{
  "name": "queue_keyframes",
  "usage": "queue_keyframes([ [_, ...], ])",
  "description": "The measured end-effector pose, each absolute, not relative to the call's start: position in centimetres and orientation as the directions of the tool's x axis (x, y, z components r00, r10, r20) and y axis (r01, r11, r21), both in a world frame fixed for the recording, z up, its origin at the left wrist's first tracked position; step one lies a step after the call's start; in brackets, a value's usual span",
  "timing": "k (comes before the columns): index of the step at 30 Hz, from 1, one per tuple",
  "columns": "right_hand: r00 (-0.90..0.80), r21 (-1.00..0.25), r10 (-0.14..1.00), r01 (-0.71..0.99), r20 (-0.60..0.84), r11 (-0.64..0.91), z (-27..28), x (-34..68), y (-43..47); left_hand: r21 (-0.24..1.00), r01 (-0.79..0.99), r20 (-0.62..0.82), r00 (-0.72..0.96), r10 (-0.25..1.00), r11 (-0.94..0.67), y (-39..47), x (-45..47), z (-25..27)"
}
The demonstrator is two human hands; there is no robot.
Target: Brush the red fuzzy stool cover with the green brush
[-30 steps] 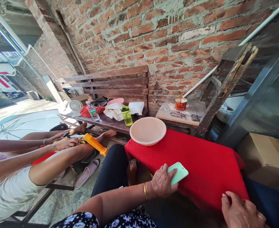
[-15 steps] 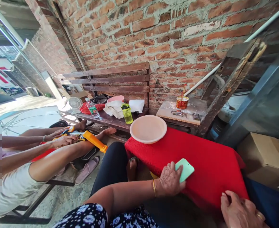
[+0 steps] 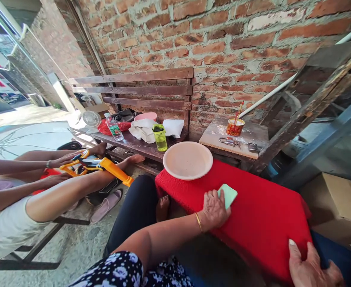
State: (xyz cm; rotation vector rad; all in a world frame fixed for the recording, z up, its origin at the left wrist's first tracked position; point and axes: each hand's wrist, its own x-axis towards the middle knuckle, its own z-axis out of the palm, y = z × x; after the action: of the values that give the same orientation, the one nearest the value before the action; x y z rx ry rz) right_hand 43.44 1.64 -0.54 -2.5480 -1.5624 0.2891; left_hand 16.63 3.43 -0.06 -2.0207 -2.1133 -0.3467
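My left hand (image 3: 215,210), with a gold bangle at its wrist, is closed on a flat mint-green piece with rounded corners (image 3: 229,194). It is about phone-sized; its exact kind I cannot make out. Hand and piece are over the red cloth (image 3: 261,215) that covers a low table. Fingers apart, my right hand (image 3: 312,265) is at the cloth's near right corner, holding nothing visible; the lower frame edge cuts it off. At the cloth's far left end stands a wide pale pink basin (image 3: 188,160).
A wooden bench (image 3: 142,147) holds a yellow-green bottle (image 3: 160,138), a water bottle (image 3: 115,129) and a small fan (image 3: 91,118). Padlocks (image 3: 252,147) and a red tin (image 3: 234,126) are on a board. Left, a seated person's hands (image 3: 60,169) are by an orange-handled tool (image 3: 115,170). A cardboard box (image 3: 336,207) stands right.
My left hand, with the mint-green piece, has moved farther over the cloth, away from me. My right hand has shifted slightly lower and right, its fingers more spread. The view has turned a little.
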Motion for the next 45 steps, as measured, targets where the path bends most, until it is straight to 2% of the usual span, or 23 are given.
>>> queue_keyframes([
  [3, 0.494, -0.299, 0.846, 0.792, -0.199, -0.533, -0.8, 44.0, 2.1, 0.076, 0.956, 0.28, 0.254, 0.926, -0.285, 2.9, 21.8, -0.2],
  [5, 0.469, -0.314, 0.839, 0.781, -0.276, -0.54, -0.2, 43.8, 2.1, 0.12, 0.939, 0.283, 0.278, 0.918, -0.321, 3.6, 22.1, 0.6],
  [7, 0.466, -0.3, 0.828, 0.778, -0.312, -0.552, 0.9, 43.1, 1.9, 0.146, 0.973, 0.283, 0.131, 0.95, -0.178, 4.9, 19.6, 1.7],
  [10, 0.484, -0.284, 0.832, 0.786, -0.272, -0.549, 2.3, 42.0, 1.6, 0.125, 0.985, 0.252, -0.149, 0.956, 0.121, 7.4, 13.9, 2.9],
  [12, 0.498, -0.283, 0.835, 0.786, -0.235, -0.549, 2.7, 41.6, 1.5, 0.095, 0.977, 0.203, -0.207, 0.957, 0.191, 8.4, 12.0, 2.8],
  [14, 0.506, -0.282, 0.834, 0.785, -0.22, -0.551, 2.8, 41.4, 1.4, 0.081, 0.979, 0.217, -0.203, 0.955, 0.189, 8.4, 13.4, 1.8],
  [16, 0.504, -0.281, 0.836, 0.788, -0.215, -0.548, 2.6, 41.5, 1.4, 0.096, 0.989, 0.253, -0.135, 0.958, 0.114, 7.6, 17.5, 0.2],
  [19, 0.503, -0.28, 0.838, 0.79, -0.213, -0.546, 2.5, 41.6, 1.3, 0.136, 0.981, 0.287, 0.097, 0.953, -0.141, 6.3, 24.8, -1.4],
  [21, 0.506, -0.279, 0.834, 0.787, -0.22, -0.55, 2.6, 41.6, 1.3, 0.163, 0.961, 0.285, 0.172, 0.943, -0.225, 6.4, 26.9, -1.2],
  [24, 0.507, -0.283, 0.829, 0.781, -0.235, -0.557, 2.8, 41.4, 1.2, 0.172, 0.981, 0.232, 0.053, 0.971, -0.094, 8.5, 23.6, 1.0],
  [28, 0.511, -0.297, 0.828, 0.773, -0.232, -0.561, 3.2, 41.1, 1.1, 0.099, 0.967, 0.092, -0.243, 0.966, 0.234, 12.0, 15.1, 4.0],
  [30, 0.513, -0.291, 0.826, 0.773, -0.233, -0.563, 3.3, 41.0, 1.1, 0.083, 0.959, 0.086, -0.279, 0.957, 0.272, 12.4, 14.6, 3.8],
  [33, 0.514, -0.273, 0.826, 0.781, -0.231, -0.562, 3.1, 41.2, 1.1, 0.126, 0.98, 0.16, -0.175, 0.971, 0.155, 10.9, 20.3, 1.4],
  [36, 0.505, -0.262, 0.837, 0.795, -0.212, -0.546, 2.9, 41.4, 1.2, 0.205, 0.97, 0.2, 0.086, 0.976, -0.128, 8.7, 28.0, -0.8],
  [38, 0.499, -0.257, 0.842, 0.803, -0.205, -0.538, 2.9, 41.4, 1.2, 0.234, 0.935, 0.21, 0.217, 0.953, -0.265, 8.6, 29.9, -0.8],
  [40, 0.5, -0.258, 0.842, 0.802, -0.203, -0.539, 3.0, 41.3, 1.1, 0.244, 0.949, 0.186, 0.155, 0.97, -0.199, 9.9, 27.8, 0.4],
  [45, 0.508, -0.26, 0.829, 0.788, -0.235, -0.557, 3.1, 41.1, 1.0, 0.153, 0.951, 0.072, -0.283, 0.956, 0.27, 15.9, 15.9, 4.2],
])
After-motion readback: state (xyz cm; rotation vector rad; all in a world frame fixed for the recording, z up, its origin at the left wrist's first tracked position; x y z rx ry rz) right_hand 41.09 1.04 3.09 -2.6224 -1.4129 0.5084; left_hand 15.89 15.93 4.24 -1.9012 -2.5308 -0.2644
